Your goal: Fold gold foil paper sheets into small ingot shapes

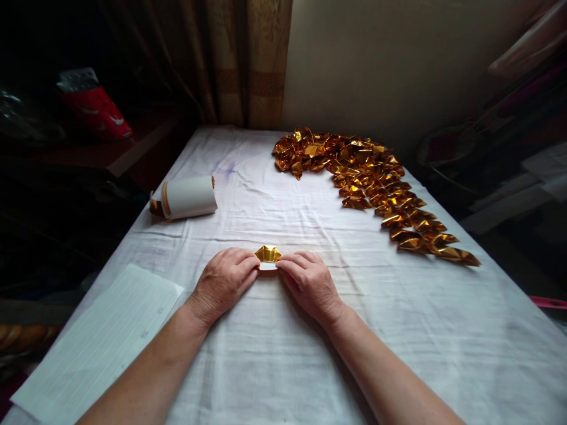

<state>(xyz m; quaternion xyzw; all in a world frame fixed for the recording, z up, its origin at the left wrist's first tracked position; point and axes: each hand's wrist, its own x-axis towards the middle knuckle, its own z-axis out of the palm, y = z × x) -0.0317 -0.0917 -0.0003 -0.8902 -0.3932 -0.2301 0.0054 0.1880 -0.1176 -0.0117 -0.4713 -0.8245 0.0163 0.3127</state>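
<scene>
A small piece of gold foil paper (267, 254), partly folded with a white edge showing below, rests on the white cloth in front of me. My left hand (225, 281) pinches its left end with curled fingers. On the other end, my right hand (306, 283) pinches it the same way. Both hands rest on the cloth, fingertips nearly meeting under the foil.
A long curved heap of folded gold foil pieces (371, 184) runs along the table's far right side. A roll of paper sheets bound with a band (188, 197) lies at the left. A white lined sheet (101, 339) lies near the left front edge. A curtain (230, 62) hangs behind.
</scene>
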